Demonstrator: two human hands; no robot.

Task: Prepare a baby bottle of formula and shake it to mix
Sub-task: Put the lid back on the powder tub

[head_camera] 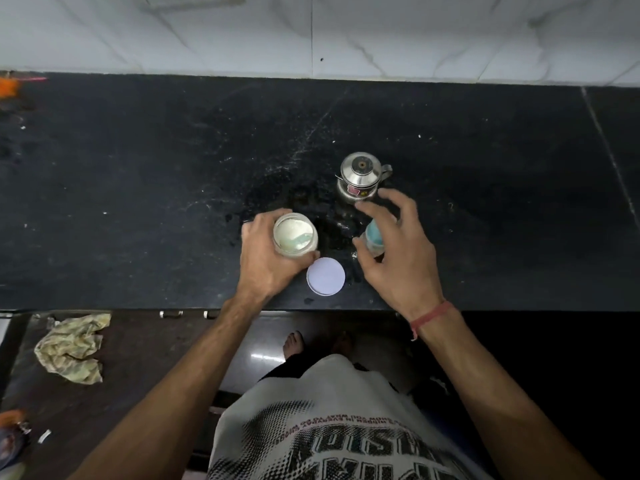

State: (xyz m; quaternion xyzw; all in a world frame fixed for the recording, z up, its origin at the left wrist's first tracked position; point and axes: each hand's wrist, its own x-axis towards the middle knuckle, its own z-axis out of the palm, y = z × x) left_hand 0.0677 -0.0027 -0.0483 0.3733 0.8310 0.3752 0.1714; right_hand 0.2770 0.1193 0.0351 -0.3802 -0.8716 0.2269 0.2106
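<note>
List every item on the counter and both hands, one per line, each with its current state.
Jar: open, upright, holding white powder with a pale scoop in it.
Lid: off, lying flat beside the jar.
Baby bottle: upright, largely hidden by the right hand; capped or not, unclear.
Steel pot: lidded, upright, untouched.
Left hand: gripping the jar.
Right hand: fingers spread over the bottle, no grip visible.
</note>
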